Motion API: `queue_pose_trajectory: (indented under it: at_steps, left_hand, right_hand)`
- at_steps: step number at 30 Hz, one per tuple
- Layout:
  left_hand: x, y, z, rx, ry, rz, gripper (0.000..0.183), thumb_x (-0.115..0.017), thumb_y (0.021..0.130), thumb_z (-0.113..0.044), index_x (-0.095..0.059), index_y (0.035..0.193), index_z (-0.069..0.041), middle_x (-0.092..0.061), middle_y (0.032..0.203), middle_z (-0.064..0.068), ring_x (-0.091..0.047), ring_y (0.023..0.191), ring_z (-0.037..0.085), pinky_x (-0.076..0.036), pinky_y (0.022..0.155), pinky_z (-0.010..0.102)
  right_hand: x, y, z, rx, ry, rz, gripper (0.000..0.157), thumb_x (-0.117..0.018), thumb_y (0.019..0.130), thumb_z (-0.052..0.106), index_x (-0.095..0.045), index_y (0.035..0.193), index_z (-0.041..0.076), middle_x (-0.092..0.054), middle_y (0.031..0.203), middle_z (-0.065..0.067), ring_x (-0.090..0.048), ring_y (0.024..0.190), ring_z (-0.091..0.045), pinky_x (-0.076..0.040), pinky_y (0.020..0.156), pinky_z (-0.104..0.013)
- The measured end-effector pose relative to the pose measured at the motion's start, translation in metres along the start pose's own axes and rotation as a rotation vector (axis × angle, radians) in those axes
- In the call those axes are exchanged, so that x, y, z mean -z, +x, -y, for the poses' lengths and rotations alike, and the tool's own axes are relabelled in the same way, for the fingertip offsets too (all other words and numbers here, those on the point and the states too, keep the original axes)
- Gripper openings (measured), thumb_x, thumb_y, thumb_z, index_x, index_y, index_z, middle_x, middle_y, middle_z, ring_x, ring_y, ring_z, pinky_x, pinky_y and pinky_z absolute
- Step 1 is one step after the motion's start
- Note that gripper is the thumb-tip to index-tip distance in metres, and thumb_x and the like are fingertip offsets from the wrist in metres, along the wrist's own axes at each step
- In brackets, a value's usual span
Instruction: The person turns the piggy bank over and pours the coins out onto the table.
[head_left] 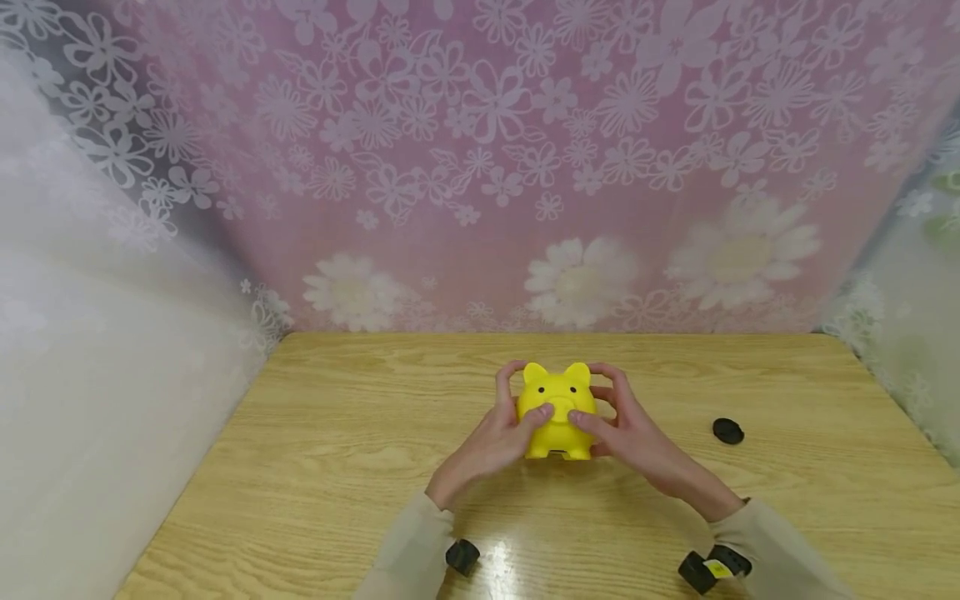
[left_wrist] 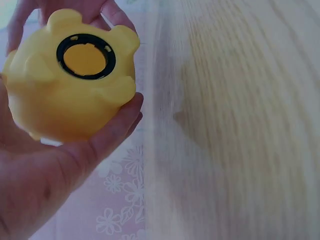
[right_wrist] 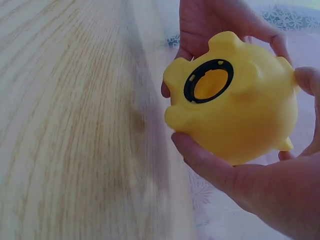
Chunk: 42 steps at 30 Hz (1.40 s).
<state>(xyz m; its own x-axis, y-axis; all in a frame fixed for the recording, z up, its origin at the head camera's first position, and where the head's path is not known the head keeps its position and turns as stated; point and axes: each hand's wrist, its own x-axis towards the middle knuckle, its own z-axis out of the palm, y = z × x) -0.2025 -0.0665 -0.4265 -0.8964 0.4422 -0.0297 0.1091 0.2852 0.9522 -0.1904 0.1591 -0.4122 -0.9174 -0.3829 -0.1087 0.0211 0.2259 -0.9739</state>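
Note:
A yellow piggy bank (head_left: pixel 556 433) is held between both hands above the table, its face toward the head camera. My left hand (head_left: pixel 504 433) grips its left side, thumb on the front near the snout. On the other side my right hand (head_left: pixel 630 429) grips it likewise, its thumb also by the snout. In the left wrist view, the underside of the piggy bank (left_wrist: pixel 60 110) has a round opening with a black ring (left_wrist: pixel 61 57). The right wrist view shows the same uncovered black ring (right_wrist: pixel 189 90) between the feet.
A black round cap (head_left: pixel 727 431) lies on the wooden table (head_left: pixel 337 467), right of the right hand. Floral curtains (head_left: pixel 450 167) hang behind and at both sides of the table. Black wrist devices (head_left: pixel 462 557) sit at the sleeves.

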Motion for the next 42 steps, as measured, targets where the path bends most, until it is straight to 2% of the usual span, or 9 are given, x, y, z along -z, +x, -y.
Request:
queue_pose_trajectory:
  at_steps: [7, 11, 14, 19, 24, 33, 36, 40, 42]
  left_hand:
    - [0.003, 0.0, 0.0, -0.02, 0.024, 0.068, 0.07, -0.065, 0.1, -0.029, -0.014, 0.147, -0.034, -0.056, 0.138, 0.019, -0.069, 0.097, 0.017, -0.06, 0.081, 0.029]
    - [0.005, -0.001, 0.001, -0.081, 0.014, 0.052, 0.078, -0.078, 0.089, -0.021, -0.021, 0.142, -0.033, -0.048, 0.15, 0.014, -0.065, 0.116, 0.022, -0.061, 0.087, 0.034]
    - [0.007, -0.004, 0.0, -0.266, 0.148, 0.034, 0.08, -0.084, 0.079, -0.017, -0.026, 0.134, -0.025, -0.034, 0.162, 0.008, -0.052, 0.138, 0.025, -0.055, 0.102, 0.04]
    - [0.011, -0.004, -0.003, -0.731, 0.581, -0.089, 0.075, -0.086, 0.07, -0.015, -0.028, 0.118, -0.014, -0.019, 0.168, 0.02, -0.041, 0.148, 0.035, -0.048, 0.113, 0.04]
    - [0.012, -0.004, -0.005, -0.88, 0.781, -0.209, 0.077, -0.087, 0.065, -0.015, -0.027, 0.113, -0.013, -0.022, 0.164, 0.027, -0.051, 0.138, 0.036, -0.049, 0.11, 0.03]
    - [0.013, -0.007, 0.001, -0.819, 0.688, -0.174, 0.077, -0.087, 0.068, -0.016, -0.031, 0.121, -0.012, -0.026, 0.164, 0.025, -0.048, 0.142, 0.035, -0.05, 0.111, 0.035]
    - [0.013, -0.01, -0.002, -0.6, 0.499, -0.118, 0.08, -0.085, 0.076, -0.023, -0.033, 0.137, -0.012, -0.036, 0.163, 0.014, -0.048, 0.143, 0.028, -0.051, 0.111, 0.039]
    - [0.009, -0.009, -0.008, -0.251, 0.266, -0.118, 0.078, -0.072, 0.092, -0.042, -0.025, 0.154, -0.032, -0.055, 0.149, 0.009, -0.065, 0.113, 0.017, -0.059, 0.09, 0.035]
    - [0.007, -0.006, -0.01, -0.144, 0.207, -0.104, 0.07, -0.06, 0.1, -0.051, -0.02, 0.156, -0.038, -0.062, 0.139, 0.013, -0.069, 0.098, 0.015, -0.06, 0.082, 0.032]
  right_hand:
    - [0.002, -0.002, -0.003, 0.054, -0.037, -0.005, 0.074, -0.066, 0.099, 0.021, -0.016, 0.153, 0.016, -0.024, 0.156, -0.029, -0.057, 0.126, -0.046, -0.061, 0.09, -0.042]
    - [0.001, -0.003, -0.008, 0.208, -0.09, -0.014, 0.077, -0.076, 0.089, 0.006, -0.024, 0.145, 0.012, -0.024, 0.156, -0.024, -0.05, 0.132, -0.052, -0.06, 0.091, -0.045]
    - [0.001, -0.001, -0.014, 0.48, -0.28, -0.057, 0.079, -0.084, 0.076, 0.003, -0.032, 0.135, 0.007, -0.026, 0.156, -0.021, -0.044, 0.138, -0.049, -0.057, 0.097, -0.049]
    - [0.005, 0.007, -0.02, 1.048, -0.62, -0.183, 0.059, -0.077, 0.084, 0.027, -0.038, 0.121, 0.001, -0.028, 0.149, -0.034, -0.032, 0.149, -0.04, -0.039, 0.119, -0.03]
    - [0.009, 0.013, -0.02, 1.234, -0.686, -0.204, 0.049, -0.065, 0.094, 0.034, -0.039, 0.119, 0.002, -0.027, 0.146, -0.038, -0.024, 0.156, -0.039, -0.029, 0.124, -0.026]
    - [0.005, 0.01, -0.023, 1.14, -0.631, -0.211, 0.058, -0.068, 0.091, 0.038, -0.042, 0.122, -0.004, -0.032, 0.148, -0.036, -0.03, 0.153, -0.034, -0.031, 0.123, -0.023]
    - [0.002, 0.005, -0.021, 0.933, -0.488, -0.221, 0.074, -0.081, 0.084, 0.022, -0.038, 0.137, -0.007, -0.039, 0.151, -0.03, -0.042, 0.146, -0.02, -0.042, 0.112, -0.018]
    - [-0.001, 0.0, -0.012, 0.503, -0.242, -0.198, 0.085, -0.079, 0.087, 0.006, -0.025, 0.152, 0.006, -0.046, 0.152, -0.026, -0.056, 0.133, -0.029, -0.054, 0.094, -0.021]
    - [-0.003, 0.001, -0.005, 0.303, -0.154, -0.172, 0.072, -0.069, 0.098, 0.016, -0.023, 0.153, 0.013, -0.048, 0.151, -0.028, -0.06, 0.127, -0.038, -0.059, 0.089, -0.027]
